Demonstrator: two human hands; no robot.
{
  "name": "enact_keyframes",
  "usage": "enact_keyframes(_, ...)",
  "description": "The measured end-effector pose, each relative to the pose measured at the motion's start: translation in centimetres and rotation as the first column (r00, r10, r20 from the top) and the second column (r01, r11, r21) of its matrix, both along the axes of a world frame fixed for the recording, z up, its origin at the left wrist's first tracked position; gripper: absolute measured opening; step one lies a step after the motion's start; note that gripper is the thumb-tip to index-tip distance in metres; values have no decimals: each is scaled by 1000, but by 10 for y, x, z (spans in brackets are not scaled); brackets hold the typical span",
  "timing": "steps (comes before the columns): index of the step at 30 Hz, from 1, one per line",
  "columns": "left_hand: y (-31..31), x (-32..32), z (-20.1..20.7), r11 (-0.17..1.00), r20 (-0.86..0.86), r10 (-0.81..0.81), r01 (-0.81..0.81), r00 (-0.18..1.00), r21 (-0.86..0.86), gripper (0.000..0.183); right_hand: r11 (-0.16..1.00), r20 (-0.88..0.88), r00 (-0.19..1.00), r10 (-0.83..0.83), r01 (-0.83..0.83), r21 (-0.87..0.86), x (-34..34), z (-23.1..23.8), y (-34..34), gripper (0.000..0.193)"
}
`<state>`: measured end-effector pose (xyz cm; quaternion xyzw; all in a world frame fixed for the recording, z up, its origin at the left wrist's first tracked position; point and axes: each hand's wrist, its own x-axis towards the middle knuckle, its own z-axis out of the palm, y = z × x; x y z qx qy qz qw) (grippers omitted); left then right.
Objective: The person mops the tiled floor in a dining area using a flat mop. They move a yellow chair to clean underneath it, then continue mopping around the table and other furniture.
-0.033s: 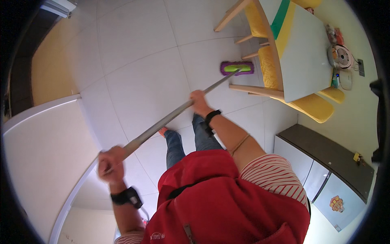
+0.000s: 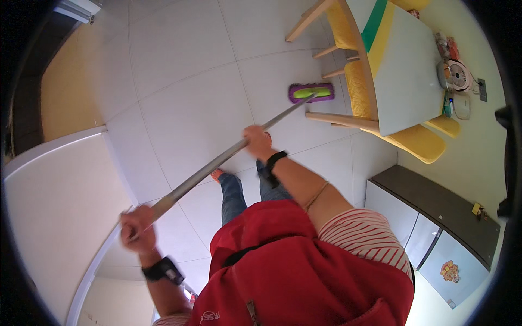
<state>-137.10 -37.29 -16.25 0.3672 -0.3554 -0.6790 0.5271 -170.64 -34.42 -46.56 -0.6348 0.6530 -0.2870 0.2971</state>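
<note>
A flat mop [image 2: 215,163] runs slantwise across the view on a long grey metal pole. Its purple fringed head [image 2: 328,93], with a green plate on top, lies on the floor tiles close to the dining table's legs. My left hand [image 2: 138,227] is wrapped round the pole's upper end, at the lower left. Further down the pole, about midway, my right hand [image 2: 258,142] grips it. Both hands are slightly blurred. Black bands circle both wrists.
A dining table [image 2: 408,87] with yellow-covered chairs [image 2: 356,89] stands at the right, a small fan [image 2: 458,75] on its far side. A dark-topped grey cabinet [image 2: 435,209] is at the lower right. A pale partition [image 2: 65,206] borders the left. My feet are on the tiles.
The mop head has slid a little left, away from the chairs. Both hands have moved left with the pole, my left hand also lower.
</note>
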Motion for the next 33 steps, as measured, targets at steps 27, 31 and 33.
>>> enact_keyframes(27, 11, -149, -94, 972, 111, 2, -28, 994, 233, 16, 940, -226, 924, 307, -257, 227, -191, -40, -43, 12)
enact_keyframes(31, -22, -186, -109, 984, -12, -36, 38, 999, 172, 19, 987, -170, 982, 82, -56, 153, -238, -49, -52, 13)
enact_keyframes(33, -42, -195, -97, 995, 165, -73, 60, 984, 83, 18, 997, -157, 987, 16, -3, 83, -240, -41, -53, 15)
